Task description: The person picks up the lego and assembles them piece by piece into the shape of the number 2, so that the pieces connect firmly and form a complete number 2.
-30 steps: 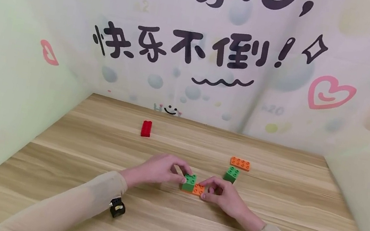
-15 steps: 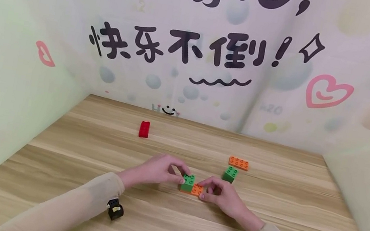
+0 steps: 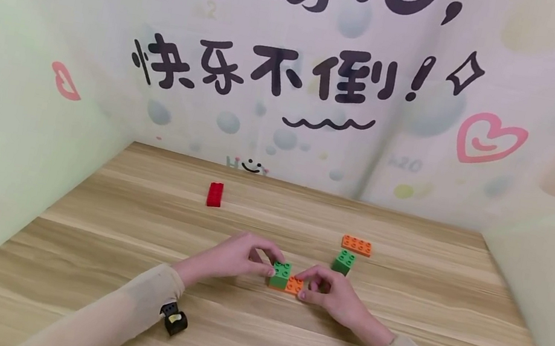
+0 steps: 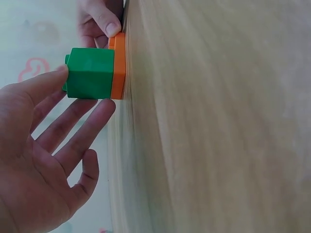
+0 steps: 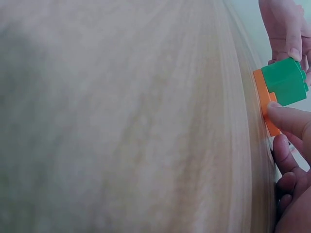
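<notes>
A green toy building brick [image 3: 280,275] sits on the left end of a flat orange building brick [image 3: 294,286], which lies on the table. My left hand [image 3: 236,259] pinches the green brick between thumb and fingers. In the left wrist view its thumb touches the studded top of the green brick [image 4: 91,73]. From the other side, my right hand [image 3: 336,296] pinches the bare right end of the orange brick. The right wrist view has the right thumb touching the orange brick [image 5: 265,97], low by the tabletop. The fingers partly cover both bricks.
Behind the right hand stands a second green brick [image 3: 343,262], with another orange brick [image 3: 356,245] just beyond it. A red brick [image 3: 215,194] lies farther back on the left of the wooden table [image 3: 157,202]. A printed cloth [image 3: 262,134] hangs along the back.
The view has shifted slightly, so everything sits a little farther left in it. Both hands keep the same hold on the two joined bricks, with no clear movement.
</notes>
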`<state>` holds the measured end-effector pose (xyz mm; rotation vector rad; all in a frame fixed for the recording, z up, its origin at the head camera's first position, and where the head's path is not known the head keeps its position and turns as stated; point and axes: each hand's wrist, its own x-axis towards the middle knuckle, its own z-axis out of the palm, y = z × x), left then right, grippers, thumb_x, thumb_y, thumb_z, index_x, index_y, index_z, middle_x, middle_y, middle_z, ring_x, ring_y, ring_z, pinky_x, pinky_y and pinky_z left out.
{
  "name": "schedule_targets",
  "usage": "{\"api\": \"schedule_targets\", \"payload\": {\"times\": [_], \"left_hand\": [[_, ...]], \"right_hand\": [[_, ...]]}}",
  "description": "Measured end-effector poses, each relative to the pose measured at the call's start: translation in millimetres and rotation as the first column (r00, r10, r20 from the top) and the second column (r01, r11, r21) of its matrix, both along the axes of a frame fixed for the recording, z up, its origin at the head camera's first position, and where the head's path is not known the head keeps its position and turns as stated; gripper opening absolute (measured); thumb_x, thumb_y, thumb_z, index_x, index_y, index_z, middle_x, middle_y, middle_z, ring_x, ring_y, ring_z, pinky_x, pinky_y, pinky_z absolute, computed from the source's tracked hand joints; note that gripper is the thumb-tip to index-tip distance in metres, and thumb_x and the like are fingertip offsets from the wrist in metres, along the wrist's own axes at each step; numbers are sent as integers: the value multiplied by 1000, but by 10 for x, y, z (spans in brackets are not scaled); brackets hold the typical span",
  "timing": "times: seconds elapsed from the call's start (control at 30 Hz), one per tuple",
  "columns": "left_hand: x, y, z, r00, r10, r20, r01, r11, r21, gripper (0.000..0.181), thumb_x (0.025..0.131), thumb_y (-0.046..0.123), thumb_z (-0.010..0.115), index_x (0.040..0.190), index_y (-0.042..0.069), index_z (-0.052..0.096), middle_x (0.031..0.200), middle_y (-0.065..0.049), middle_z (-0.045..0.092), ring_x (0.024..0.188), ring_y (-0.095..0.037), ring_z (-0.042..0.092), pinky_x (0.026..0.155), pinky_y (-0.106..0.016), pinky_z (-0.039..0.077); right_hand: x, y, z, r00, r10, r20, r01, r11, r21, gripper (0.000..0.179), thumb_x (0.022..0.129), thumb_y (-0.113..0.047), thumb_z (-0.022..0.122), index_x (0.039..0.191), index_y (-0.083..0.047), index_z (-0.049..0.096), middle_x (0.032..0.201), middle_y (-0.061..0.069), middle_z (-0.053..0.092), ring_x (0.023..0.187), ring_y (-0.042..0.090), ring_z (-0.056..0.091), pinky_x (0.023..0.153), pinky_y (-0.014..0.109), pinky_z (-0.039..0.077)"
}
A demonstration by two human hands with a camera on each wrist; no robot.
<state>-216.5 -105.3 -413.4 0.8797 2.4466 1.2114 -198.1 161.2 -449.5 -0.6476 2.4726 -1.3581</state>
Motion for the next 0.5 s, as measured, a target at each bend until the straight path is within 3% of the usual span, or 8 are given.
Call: {"api": "schedule_targets", "payload": {"times": [0.2, 0.5], "left_hand": [[-1, -12, -27, 1000, -26, -5, 26, 999, 36, 25, 92, 19, 70, 117, 17, 69, 113, -2, 72, 98, -18, 70, 86, -25, 57], [-4, -12, -35, 1000, -27, 10, 26, 999, 39, 24, 93, 18, 69, 117, 17, 68, 113, -2, 71, 96, -15, 69, 89, -29, 56]], "right_hand": [[0, -6, 1, 1000, 3, -3, -3, 1000, 0, 26, 88, -19, 75, 113, -14, 70, 83, 0, 54, 73, 8, 48, 63, 19, 40], [0, 1, -9, 1000, -2, 5, 2, 1000, -3, 27, 87, -20, 75, 113, -15, 70, 84, 0, 54, 74, 8, 48, 64, 20, 40]]}}
